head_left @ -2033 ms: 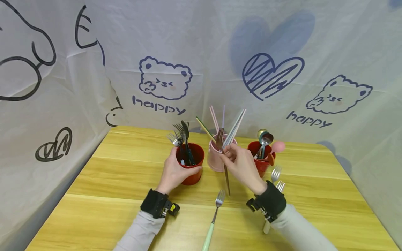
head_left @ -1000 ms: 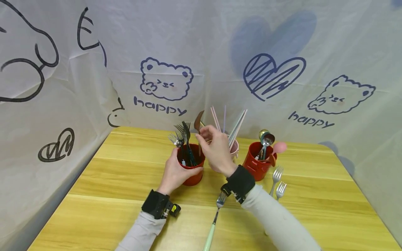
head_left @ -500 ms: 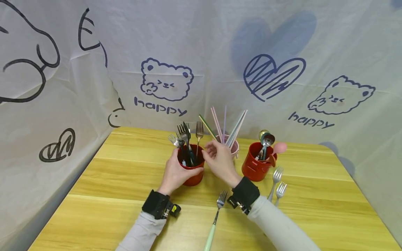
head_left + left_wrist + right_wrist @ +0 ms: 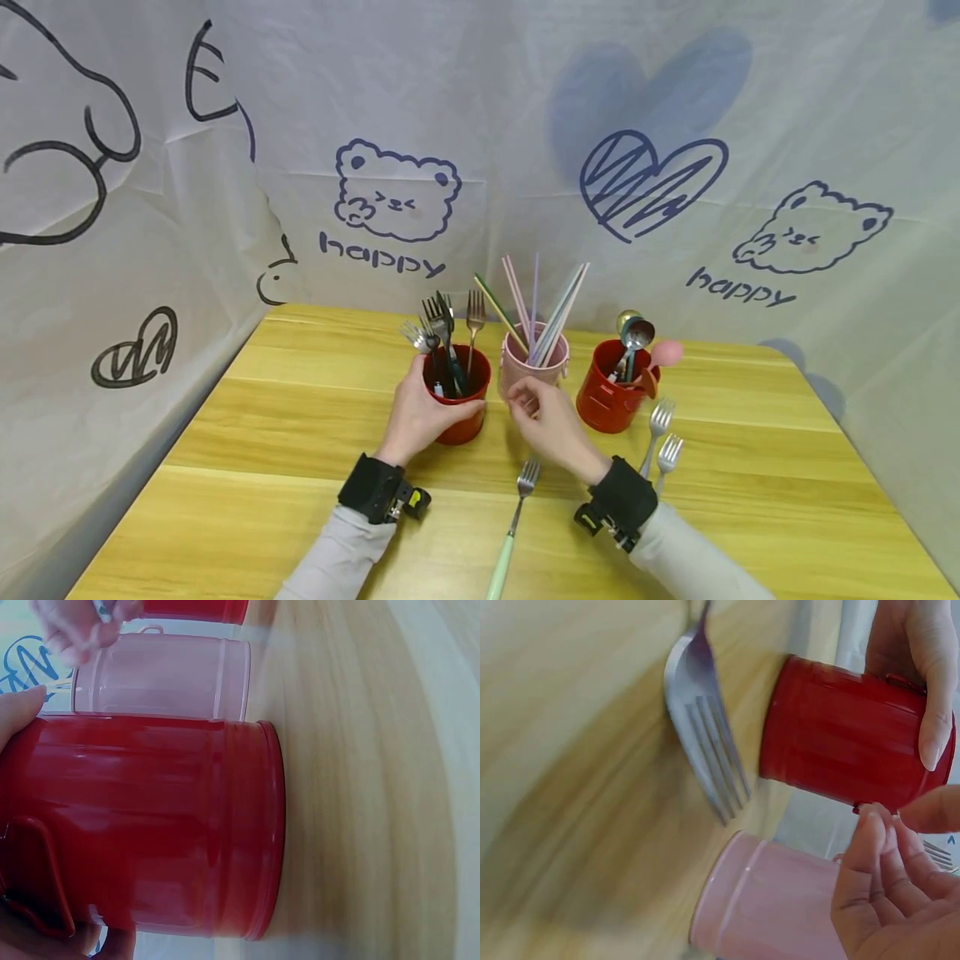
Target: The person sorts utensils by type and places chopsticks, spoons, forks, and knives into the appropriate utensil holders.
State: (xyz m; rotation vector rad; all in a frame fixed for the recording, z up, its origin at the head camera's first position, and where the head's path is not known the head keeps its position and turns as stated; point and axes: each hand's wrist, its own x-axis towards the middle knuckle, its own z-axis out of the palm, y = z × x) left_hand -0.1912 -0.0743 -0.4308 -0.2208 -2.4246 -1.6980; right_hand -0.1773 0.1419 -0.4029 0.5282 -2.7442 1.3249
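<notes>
My left hand (image 4: 423,412) grips the left red bucket (image 4: 461,432), thumb across its front and fingers round its far side. Several forks stand in that bucket, tines up, among them a brown fork (image 4: 476,312) leaning at its right side. My right hand (image 4: 551,425), fingers loosely curled, holds nothing and hovers before the pink bucket (image 4: 517,375). Just below that hand, a fork with a pale green handle (image 4: 501,565) lies on the table, its tines pointing away from me; its head (image 4: 697,690) shows large in the right wrist view.
Several thin coloured sticks (image 4: 561,315) stand in the pink bucket. To its right, another red bucket (image 4: 606,408) holds several spoons. Two silver forks (image 4: 658,421) lie on the wooden table (image 4: 247,433) near my right wrist. A white cloth with drawings hangs behind.
My right hand carried the brown fork left over the left red bucket, let it go inside, then drew back right and toward me. My left hand has kept its grip on the bucket.
</notes>
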